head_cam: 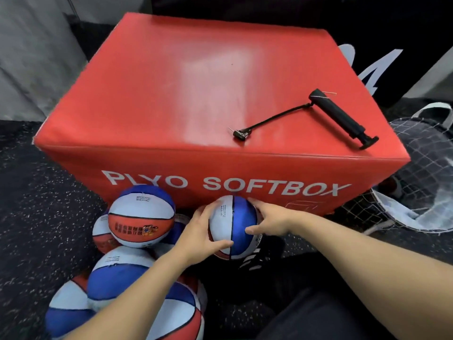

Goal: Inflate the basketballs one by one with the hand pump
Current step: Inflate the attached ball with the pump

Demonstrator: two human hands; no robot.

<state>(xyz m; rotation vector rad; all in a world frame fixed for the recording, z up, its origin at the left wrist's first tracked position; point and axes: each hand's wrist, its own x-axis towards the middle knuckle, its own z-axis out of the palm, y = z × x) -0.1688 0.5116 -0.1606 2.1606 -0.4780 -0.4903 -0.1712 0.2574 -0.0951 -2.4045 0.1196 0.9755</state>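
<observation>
Blue, white and red panels on the held basketball (232,227), clasped low in front of the red plyo box (196,94), just under its printed front face. Left hand (199,233) curled round the ball's near left side, thumb lying across the lower white panel. Right hand (269,223) on the far right side, fingers (255,203) spread over the blue panel, thumb pointing inward. Both sets of fingers clamped on the ball, none free. Left of it, a pile of soft basketballs (137,241) on the speckled floor (36,229), most looking saggy and unfilled. Farther off, hand pump (343,119) lying near the right edge of the box top, handle toward the near right corner, hose running left to a needle head (239,134) close to the front edge. Beyond the box on the right, a mesh bag (421,173).

Probably best to turn the ball until the valve faces up; valve not visible here. Then rest the ball on the box top beside the needle, steady with one hand, and push the needle straight in, never at a slant.
</observation>
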